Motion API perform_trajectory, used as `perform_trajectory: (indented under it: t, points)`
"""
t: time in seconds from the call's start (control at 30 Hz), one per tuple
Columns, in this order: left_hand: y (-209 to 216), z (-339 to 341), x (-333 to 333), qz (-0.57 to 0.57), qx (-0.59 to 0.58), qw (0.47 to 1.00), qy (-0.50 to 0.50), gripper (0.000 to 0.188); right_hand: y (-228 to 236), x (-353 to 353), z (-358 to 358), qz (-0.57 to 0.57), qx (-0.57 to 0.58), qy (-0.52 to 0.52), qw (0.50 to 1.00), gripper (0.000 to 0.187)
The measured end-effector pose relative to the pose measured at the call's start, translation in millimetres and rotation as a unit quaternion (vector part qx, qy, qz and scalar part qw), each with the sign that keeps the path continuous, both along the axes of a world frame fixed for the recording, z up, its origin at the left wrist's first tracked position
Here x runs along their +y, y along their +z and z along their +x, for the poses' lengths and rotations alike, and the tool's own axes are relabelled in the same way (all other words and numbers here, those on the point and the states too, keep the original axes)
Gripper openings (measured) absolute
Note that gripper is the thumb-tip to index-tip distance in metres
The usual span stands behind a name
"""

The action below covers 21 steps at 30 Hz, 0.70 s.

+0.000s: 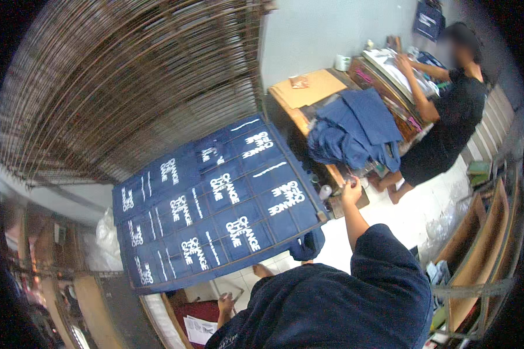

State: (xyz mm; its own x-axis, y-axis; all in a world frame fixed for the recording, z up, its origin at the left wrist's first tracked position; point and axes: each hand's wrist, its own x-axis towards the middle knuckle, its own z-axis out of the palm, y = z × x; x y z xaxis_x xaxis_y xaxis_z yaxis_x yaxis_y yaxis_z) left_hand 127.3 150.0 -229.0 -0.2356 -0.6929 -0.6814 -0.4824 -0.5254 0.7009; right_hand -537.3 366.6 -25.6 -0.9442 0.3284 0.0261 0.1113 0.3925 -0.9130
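Note:
Navy cloth panels [201,200] with white printing lie in rows on a wire drying rack [322,216] in front of me. My left hand [226,302] hangs low beside the rack's near edge, its fingers loosely bent and apart, with nothing visible in it. Stretched forward to the right, my right hand [350,189] has its fingers curled in, near the corner of a wooden table [300,119]. Whatever it holds, if anything, is too small to make out. A heap of navy cloth [355,128] covers that table just beyond this hand.
Raised wire racks [140,75] slope over the far left. A co-worker [448,110] in dark clothes bends over a printing frame [399,70] at the far right. Wooden boards [477,250] lean at the right, by clear plastic bags [442,224]. Papers [199,328] lie below my left hand.

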Motion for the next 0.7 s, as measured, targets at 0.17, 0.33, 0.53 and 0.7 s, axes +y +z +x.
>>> perform_trajectory:
  t: [0.17,0.33,0.53,0.7]
  points:
    - [117,-107,29,0.012,-0.014,0.999,-0.039,0.044,-101,144,34,0.282,-0.094,0.178,0.938,0.029]
    - [132,-164,65,0.015,-0.009,0.998,-0.053,0.037,-255,274,42,0.348,-0.369,0.362,0.782,0.022]
    - [6,-78,50,0.155,0.059,0.963,-0.215,0.035,-168,232,33,0.379,-0.282,0.386,0.793,0.029]
    - [44,-98,32,-0.376,-0.145,0.699,-0.592,0.045,-100,203,6,0.246,-0.241,0.307,0.887,0.043]
